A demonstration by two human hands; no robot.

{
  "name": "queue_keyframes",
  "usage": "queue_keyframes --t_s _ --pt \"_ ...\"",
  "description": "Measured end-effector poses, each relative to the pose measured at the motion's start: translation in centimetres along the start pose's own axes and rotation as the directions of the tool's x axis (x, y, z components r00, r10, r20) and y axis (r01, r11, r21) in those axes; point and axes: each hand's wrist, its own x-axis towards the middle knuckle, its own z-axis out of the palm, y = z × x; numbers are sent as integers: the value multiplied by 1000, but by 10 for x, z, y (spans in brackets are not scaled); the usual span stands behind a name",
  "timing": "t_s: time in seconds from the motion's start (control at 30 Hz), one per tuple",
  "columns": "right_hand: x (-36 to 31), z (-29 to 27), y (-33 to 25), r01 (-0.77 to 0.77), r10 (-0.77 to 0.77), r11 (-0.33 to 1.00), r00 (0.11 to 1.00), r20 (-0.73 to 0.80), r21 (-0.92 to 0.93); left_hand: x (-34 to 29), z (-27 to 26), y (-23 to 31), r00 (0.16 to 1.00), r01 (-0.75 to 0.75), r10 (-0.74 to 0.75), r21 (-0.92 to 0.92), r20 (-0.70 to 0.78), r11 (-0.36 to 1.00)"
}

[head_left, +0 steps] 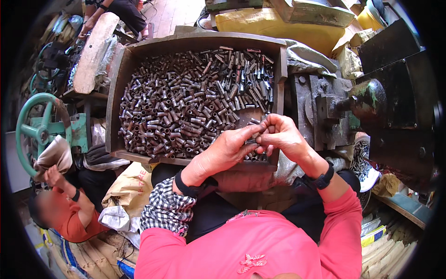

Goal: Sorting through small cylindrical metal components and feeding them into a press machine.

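My left hand point(222, 149) and my right hand point(284, 138) meet over the front right corner of a wide wooden tray point(197, 39). The fingers of both are closed and pressed together at the tips. Whatever small piece they pinch is mostly hidden. Short dark metal tubes point(165, 104) with hollow ends fill the left and middle of the tray. Shinier, longer metal pieces point(260, 81) lie at its right side, beyond my right hand. A small patch of the tray's bottom shows just past my fingertips.
Right of the tray stands a dark, greasy machine point(327, 109) with a rounded green-grey part. At left, a person in orange point(79, 216) sits by a green handwheel point(44, 130). Another person's arm point(90, 21) shows at the far left. Sacks point(127, 188) surround the tray.
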Motion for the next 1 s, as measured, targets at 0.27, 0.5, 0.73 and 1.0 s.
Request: queue_keyframes --t_s 0.27,0.5,0.73,1.0 --pt "66 7 -35 294 -653 -58 712 259 -954 -5 -26 -22 779 349 -627 -831 0 433" --pt "85 13 -31 132 -364 -489 867 339 -862 -5 -35 -15 769 280 -633 -842 -91 462" --pt "48 8 -2 189 -304 -574 854 422 -797 -8 -11 -28 963 244 -127 570 -237 785" --pt "13 -4 -23 277 -658 297 753 15 -914 3 2 -25 987 160 -132 690 -94 706"
